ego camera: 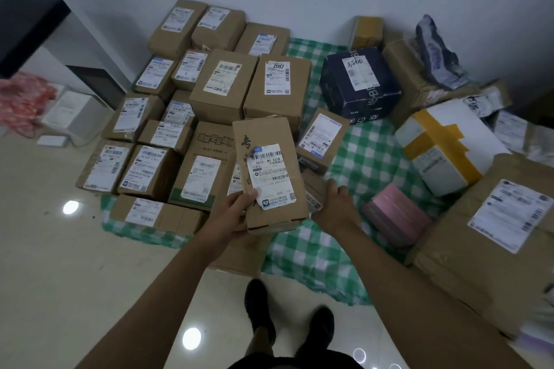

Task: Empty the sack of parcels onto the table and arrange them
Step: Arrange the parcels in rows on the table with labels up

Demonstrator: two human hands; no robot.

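The left hand has its thumb over the label and its fingers curled under the near end of a tall brown box, raised above the checked cloth near its front edge. Gripped at one end only, the box could tip forward onto the sorted boxes packed along the cloth's left side and knock them out of line. The right hand curls round a small box just beside it; the fingers are hidden, so that hold may be weak. Both forearms reach straight forward, slightly converging. No sack is visible.
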